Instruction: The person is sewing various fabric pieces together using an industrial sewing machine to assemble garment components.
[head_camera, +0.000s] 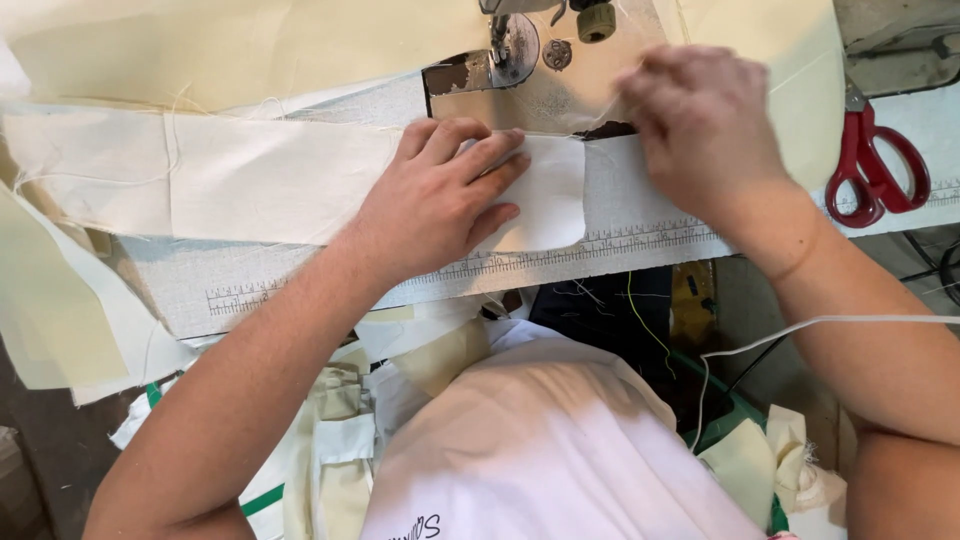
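Two hands on white fabric strip (300, 180), left hand (440, 195) flat open, right hand (700, 125) pinching its edge, red scissors (875, 165) right.

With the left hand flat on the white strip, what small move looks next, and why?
Probably slide the white fabric strip up toward the presser foot. The left hand lies flat on the strip, the right hand is at its far edge, and the strip's end lies just short of the foot.
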